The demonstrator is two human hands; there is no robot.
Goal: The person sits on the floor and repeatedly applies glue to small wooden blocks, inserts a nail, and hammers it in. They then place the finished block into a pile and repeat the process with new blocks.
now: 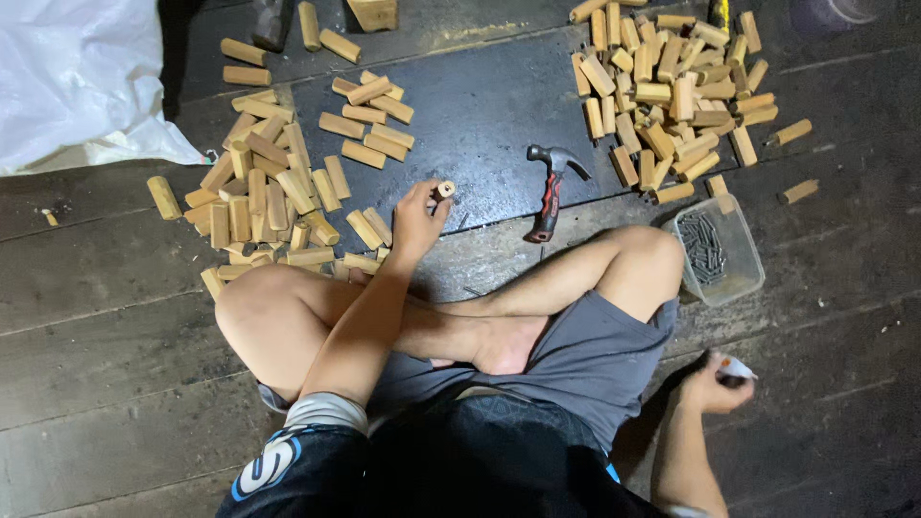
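Hammer (548, 198) with a red and black handle lies on the dark wooden floor (115, 317), just beyond your crossed legs, and I use it as the landmark here. Your left hand (418, 219) is to the left of the hammer, close to it, and its fingers pinch a short wooden peg (444, 189) at the fingertips, so the peg is held just above the floor. Further left of the hammer lies a big loose pile of similar wooden pegs (264, 197). A second pile of pegs (672, 91) lies beyond the hammer and to its right. Right of the hammer, beside your right knee, stands a clear plastic box (718, 251) with dark nails inside. Your right hand (718, 384) is well apart from the hammer, low on the right near your hip, and it is closed around a small white object (737, 367); what this object is I cannot tell. A white plastic sheet (77, 77) lies far left of the hammer.
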